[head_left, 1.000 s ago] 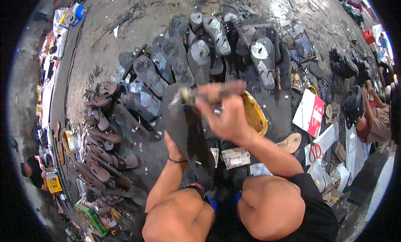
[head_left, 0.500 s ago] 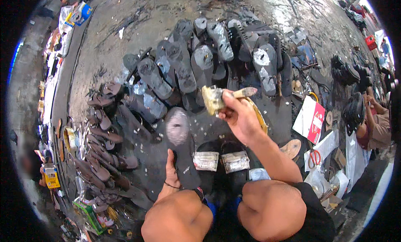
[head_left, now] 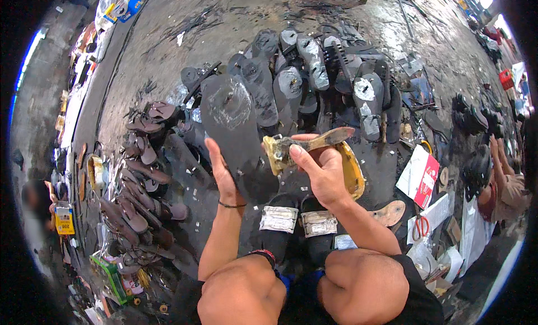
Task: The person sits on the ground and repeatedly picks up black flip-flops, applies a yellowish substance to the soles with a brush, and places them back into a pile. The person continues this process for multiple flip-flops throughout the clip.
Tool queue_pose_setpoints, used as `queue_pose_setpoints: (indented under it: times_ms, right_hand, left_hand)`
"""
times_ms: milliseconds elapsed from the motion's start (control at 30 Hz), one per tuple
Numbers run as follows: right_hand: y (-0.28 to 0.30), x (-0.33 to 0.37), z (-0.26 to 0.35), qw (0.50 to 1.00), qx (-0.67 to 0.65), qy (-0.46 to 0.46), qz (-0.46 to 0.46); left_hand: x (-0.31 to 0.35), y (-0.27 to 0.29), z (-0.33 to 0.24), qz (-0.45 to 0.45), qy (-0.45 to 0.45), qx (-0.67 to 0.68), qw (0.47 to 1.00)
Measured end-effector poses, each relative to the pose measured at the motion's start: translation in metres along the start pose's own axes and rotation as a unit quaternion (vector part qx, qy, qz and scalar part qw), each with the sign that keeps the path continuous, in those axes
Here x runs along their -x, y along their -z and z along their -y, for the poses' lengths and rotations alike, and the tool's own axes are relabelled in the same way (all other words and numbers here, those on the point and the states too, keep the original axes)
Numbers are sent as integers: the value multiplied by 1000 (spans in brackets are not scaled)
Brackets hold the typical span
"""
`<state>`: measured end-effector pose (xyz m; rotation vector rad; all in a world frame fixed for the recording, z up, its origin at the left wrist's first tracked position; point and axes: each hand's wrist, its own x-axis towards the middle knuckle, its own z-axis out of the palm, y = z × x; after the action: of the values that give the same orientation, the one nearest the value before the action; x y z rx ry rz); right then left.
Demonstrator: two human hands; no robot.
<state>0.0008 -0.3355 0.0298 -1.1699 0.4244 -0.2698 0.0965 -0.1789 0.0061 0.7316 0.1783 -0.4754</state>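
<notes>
My left hand [head_left: 226, 185] grips a dark grey shoe sole [head_left: 230, 134] by its near left edge; the thumb shows and the other fingers are hidden beneath it. A whitish, shiny smear covers the sole's far end. In my right hand [head_left: 325, 176] is a wooden-handled brush [head_left: 338, 136], its bristle end crusted yellowish and pointing left toward the sole, apart from the smear. Just under my right hand lies a yellow-rimmed container [head_left: 355, 182], partly hidden by the hand.
Several soles with shiny patches [head_left: 290, 84] lie piled ahead. Brown sandals [head_left: 131, 215] are heaped at left. To the right are a red-and-white box [head_left: 418, 176], red-handled scissors [head_left: 420, 228] and a tan sole piece [head_left: 389, 213]. Another person [head_left: 507, 185] sits at far right.
My left hand has lifted the sole forward and up, away from my knees. The brush has come slightly lower, and its handle now slants more upward to the right.
</notes>
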Motion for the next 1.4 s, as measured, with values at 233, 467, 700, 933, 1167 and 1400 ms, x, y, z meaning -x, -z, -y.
queue_pose_setpoints:
  times_ms: [233,467,700,933,1167,1400]
  right_hand:
    - [-16,3,-11,947,244,189,87]
    - [-11,-11,-10,986,154,45,47]
    - [-9,-19,-14,985,98,107,96]
    - [37,-32,-34,963,245,109,-8]
    - [42,2,-1,986,135,93,-14]
    - [121,23,-33,955,239,75,-157]
  left_hand:
    - [-3,1,6,-31,17,-4,999]
    - [-9,12,22,16,77,-32,996]
    - [-17,15,23,-22,117,-2,993]
    - [-17,-10,19,-39,87,-3,995]
    - [-95,-13,79,65,206,27,976]
    - [-194,-39,70,-87,3,-6,996]
